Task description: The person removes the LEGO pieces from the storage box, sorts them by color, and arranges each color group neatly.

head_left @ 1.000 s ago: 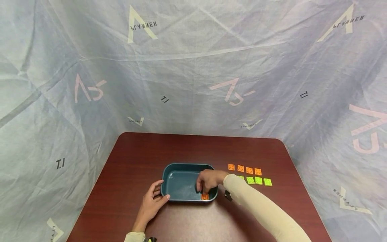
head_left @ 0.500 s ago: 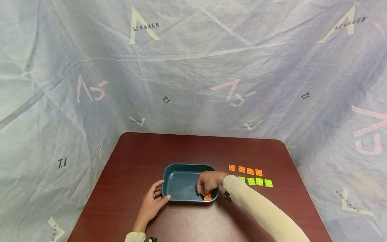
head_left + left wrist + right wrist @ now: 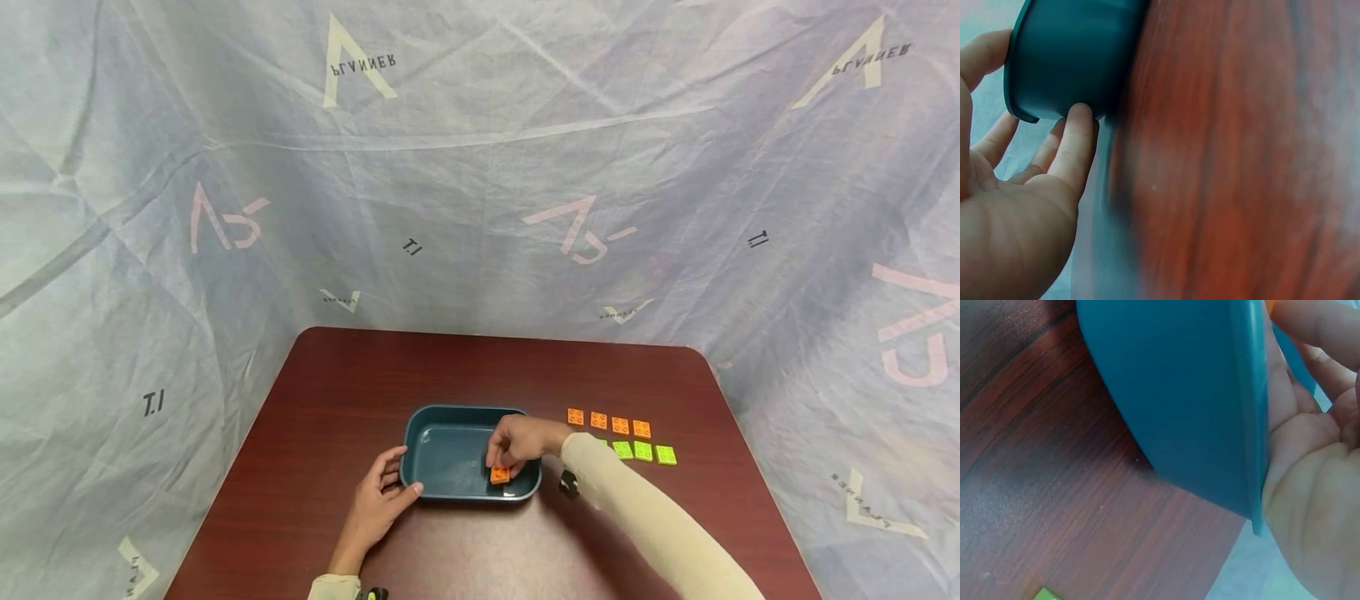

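A dark teal rectangular tray (image 3: 450,462) with rounded corners sits on the table. At its left end my left hand (image 3: 378,500) holds it, thumb at the near corner and fingers along the end wall; the left wrist view shows those fingertips against the tray's wall (image 3: 1079,62). My right hand (image 3: 525,439) reaches over the right end and pinches an orange toy building brick (image 3: 500,474) inside the tray. Only a sliver of orange shows in the right wrist view, where the tray's outer wall (image 3: 1172,394) stands beside the palm (image 3: 1316,487).
Right of the tray lies a row of several orange bricks (image 3: 598,420). Nearer me is a row of several green bricks (image 3: 643,451), partly covered by the right sleeve (image 3: 652,517). The dark red table (image 3: 360,367) meets hanging grey cloth at the back and sides.
The orange brick has come up off the near right corner of the tray and moved slightly left and away, with my right hand. My left hand and the tray stay put.
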Motion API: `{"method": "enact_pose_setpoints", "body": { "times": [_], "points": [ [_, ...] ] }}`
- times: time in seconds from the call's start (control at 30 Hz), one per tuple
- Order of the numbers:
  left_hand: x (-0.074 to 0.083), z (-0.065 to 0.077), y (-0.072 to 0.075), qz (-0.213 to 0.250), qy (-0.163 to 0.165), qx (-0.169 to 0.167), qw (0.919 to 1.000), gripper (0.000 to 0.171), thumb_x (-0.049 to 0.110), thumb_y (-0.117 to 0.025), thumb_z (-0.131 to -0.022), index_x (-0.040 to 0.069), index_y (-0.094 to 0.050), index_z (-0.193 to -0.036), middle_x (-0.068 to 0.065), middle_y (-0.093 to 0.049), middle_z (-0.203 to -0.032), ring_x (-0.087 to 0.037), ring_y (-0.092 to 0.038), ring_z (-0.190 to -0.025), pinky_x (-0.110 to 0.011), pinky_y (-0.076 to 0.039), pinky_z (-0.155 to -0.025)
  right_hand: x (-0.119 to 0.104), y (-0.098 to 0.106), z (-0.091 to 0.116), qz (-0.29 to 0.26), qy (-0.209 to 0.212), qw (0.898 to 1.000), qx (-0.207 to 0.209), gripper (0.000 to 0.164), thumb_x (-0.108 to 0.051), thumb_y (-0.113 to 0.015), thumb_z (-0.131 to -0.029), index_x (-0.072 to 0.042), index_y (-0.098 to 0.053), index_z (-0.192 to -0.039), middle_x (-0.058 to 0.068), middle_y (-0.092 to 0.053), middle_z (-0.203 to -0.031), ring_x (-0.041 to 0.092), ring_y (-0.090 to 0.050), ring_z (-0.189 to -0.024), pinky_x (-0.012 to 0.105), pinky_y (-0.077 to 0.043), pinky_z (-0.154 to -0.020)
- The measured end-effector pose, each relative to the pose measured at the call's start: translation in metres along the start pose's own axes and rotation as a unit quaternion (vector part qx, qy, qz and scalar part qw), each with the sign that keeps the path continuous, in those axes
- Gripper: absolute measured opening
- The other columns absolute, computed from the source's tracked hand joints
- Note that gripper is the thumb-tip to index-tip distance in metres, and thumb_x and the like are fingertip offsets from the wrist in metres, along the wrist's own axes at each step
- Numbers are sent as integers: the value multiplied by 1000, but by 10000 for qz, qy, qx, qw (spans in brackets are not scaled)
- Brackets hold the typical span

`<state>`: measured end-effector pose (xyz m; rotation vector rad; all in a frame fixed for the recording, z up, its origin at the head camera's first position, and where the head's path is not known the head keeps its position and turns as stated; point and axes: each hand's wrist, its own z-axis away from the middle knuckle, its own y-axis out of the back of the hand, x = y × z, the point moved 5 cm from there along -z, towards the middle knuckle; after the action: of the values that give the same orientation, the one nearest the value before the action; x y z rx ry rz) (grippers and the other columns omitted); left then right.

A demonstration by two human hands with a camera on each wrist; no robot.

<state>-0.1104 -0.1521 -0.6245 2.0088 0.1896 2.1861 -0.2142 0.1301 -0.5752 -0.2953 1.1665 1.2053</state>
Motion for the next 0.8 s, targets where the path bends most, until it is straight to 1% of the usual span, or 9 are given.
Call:
{"method": "enact_pose_setpoints", "body": {
  "times": [0.13, 0.23, 0.47, 0.57, 0.7, 0.8],
  "points": [
    [1, 1, 0, 5, 1, -1, 10000, 71, 21, -87, -91, 23, -53, -153, -14, -65, -135, -32, -66, -124, -32, -60, -93, 0, 2, 0, 94, 71, 9998, 130, 26, 9, -65, -96, -9, -83, -94, 1, -78, -94, 13, -73, -85, 34, -66, -76],
    [1, 1, 0, 14, 5, -5, 10000, 71, 21, -87, -91, 24, -53, -153, -14, -66, -135, -32, -66, -123, -31, -60, -93, 0, 5, -1, 257, 146, 9993, 222, 25, 6, -66, -96, -12, -84, -96, -1, -79, -99, 10, -73, -90, 31, -65, -80],
    [1, 0, 0, 37, -12, -11, 10000, 70, 20, -87, -91, 23, -54, -153, -14, -66, -135, -32, -66, -124, -31, -60, -93, -3, 10, -3, 467, 552, 9966, 395, 18, -3, -74, -92, -9, -84, -107, 3, -79, -121, 7, -72, -103, 26, -61, -84],
    [1, 0, 1, 20, -19, -10, 10000, 70, 21, -87, -91, 23, -54, -153, -13, -66, -135, -31, -65, -125, -33, -60, -94, -3, 12, -1, 491, 593, 9961, 435, 24, -7, -77, -92, -8, -82, -115, 3, -79, -121, 8, -73, -100, 26, -61, -80],
    [1, 1, 1, 23, -30, -27, 10000, 70, 21, -86, -91, 23, -53, -153, -13, -66, -135, -31, -65, -126, -35, -61, -94, -2, 14, 0, 344, 599, 9965, 461, 33, -8, -80, -93, -7, -78, -126, 5, -78, -123, 11, -75, -98, 28, -61, -78],
    [1, 1, 1, 36, -28, -45, 10000, 70, 22, -86, -92, 24, -53, -153, -13, -66, -136, -31, -65, -126, -36, -61, -95, -3, 15, 2, 322, 606, 9962, 536, 35, -11, -83, -92, -9, -77, -127, 3, -77, -125, 10, -75, -98, 28, -61, -78]
  ]
}}
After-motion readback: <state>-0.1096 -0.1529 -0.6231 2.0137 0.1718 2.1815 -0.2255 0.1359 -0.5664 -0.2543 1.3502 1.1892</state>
